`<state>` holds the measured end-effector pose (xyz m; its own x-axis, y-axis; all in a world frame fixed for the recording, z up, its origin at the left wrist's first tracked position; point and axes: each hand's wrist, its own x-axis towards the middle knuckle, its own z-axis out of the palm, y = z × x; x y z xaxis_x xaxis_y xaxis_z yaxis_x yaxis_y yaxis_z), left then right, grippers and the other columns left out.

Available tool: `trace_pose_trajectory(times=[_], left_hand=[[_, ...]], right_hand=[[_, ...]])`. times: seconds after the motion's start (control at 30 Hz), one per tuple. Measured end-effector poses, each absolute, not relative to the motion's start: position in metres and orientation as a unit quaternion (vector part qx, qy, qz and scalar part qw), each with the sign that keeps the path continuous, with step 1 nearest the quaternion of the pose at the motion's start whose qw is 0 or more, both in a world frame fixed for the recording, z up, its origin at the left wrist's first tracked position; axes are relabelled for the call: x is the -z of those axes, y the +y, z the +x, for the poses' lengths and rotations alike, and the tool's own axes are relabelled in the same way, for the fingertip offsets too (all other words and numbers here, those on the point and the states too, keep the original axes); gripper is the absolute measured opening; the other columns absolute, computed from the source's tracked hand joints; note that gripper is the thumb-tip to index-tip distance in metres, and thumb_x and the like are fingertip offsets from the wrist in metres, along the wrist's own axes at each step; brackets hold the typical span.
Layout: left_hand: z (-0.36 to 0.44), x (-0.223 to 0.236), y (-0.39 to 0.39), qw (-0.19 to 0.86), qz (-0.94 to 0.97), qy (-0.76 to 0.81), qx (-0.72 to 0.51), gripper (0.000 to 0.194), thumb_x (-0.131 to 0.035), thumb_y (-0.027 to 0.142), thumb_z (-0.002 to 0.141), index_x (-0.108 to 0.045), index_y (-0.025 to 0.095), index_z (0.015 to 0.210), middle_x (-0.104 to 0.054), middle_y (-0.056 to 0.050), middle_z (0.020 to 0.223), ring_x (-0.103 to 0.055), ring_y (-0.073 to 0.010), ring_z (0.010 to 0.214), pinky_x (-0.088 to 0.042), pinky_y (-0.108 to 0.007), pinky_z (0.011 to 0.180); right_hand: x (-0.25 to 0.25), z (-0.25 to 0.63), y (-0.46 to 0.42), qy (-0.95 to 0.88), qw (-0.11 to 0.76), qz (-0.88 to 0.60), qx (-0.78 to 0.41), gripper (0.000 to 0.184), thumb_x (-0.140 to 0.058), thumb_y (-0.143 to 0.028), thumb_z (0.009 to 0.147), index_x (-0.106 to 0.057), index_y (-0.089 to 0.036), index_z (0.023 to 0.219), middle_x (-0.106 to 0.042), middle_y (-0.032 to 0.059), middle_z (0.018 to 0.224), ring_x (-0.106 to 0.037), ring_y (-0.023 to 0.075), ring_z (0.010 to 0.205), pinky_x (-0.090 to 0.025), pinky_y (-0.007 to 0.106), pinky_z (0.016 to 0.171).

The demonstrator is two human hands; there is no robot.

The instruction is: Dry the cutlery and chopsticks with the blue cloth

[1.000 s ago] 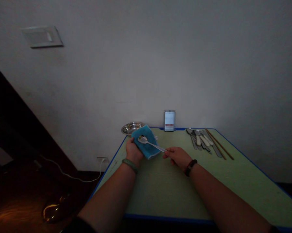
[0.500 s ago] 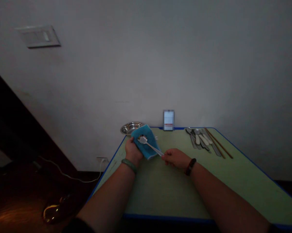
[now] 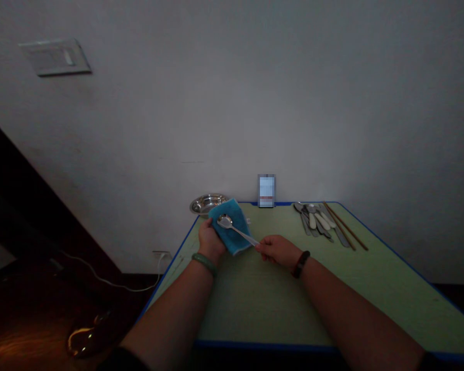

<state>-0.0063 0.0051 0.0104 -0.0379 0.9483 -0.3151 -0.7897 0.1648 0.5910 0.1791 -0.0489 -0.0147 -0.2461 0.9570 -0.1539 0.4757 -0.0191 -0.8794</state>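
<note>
My left hand (image 3: 209,239) grips a folded blue cloth (image 3: 232,229) above the far left part of the green table (image 3: 262,299). A metal spoon (image 3: 235,230) lies with its bowl on the cloth, bowl up. My right hand (image 3: 278,249) pinches the end of the spoon's handle. A green bangle is on my left wrist and a dark band on my right wrist.
A steel bowl (image 3: 207,203) sits at the table's far left corner. A small upright card (image 3: 266,190) leans against the wall. Several pieces of cutlery (image 3: 316,220) and a pair of chopsticks (image 3: 345,233) lie at the far right. A cable and socket are on the floor at left.
The spoon's bowl has shifted slightly on the cloth and both hands have edged a little to the left. The grips are unchanged.
</note>
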Motion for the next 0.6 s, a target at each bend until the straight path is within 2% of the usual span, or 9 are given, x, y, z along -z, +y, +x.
trace_pose_trajectory(times=[0.33, 0.6], left_hand=[[-0.0053, -0.0143, 0.0011, 0.72, 0.117, 0.295, -0.617, 0.044, -0.041, 0.033, 0.087, -0.068, 0.009, 0.112, -0.076, -0.013, 0.087, -0.072, -0.0311, 0.089, -0.053, -0.051, 0.091], [-0.0039, -0.0172, -0.0033, 0.747, 0.13, 0.285, -0.587, 0.045, -0.044, 0.032, 0.086, -0.066, 0.007, 0.116, -0.077, -0.014, 0.088, -0.072, -0.0319, 0.092, -0.051, -0.052, 0.095]], right_hand=[[0.0141, 0.1778, -0.0484, -0.649, 0.259, -0.56, -0.446, 0.032, -0.057, -0.037, 0.088, -0.054, -0.019, 0.061, -0.046, -0.0066, 0.048, -0.037, 0.0082, 0.044, -0.027, 0.024, 0.047], [0.0196, 0.1783, -0.0459, -0.645, 0.27, -0.554, -0.452, 0.03, -0.058, -0.038, 0.087, -0.055, -0.018, 0.065, -0.051, -0.0051, 0.055, -0.04, 0.0081, 0.046, -0.029, 0.023, 0.048]])
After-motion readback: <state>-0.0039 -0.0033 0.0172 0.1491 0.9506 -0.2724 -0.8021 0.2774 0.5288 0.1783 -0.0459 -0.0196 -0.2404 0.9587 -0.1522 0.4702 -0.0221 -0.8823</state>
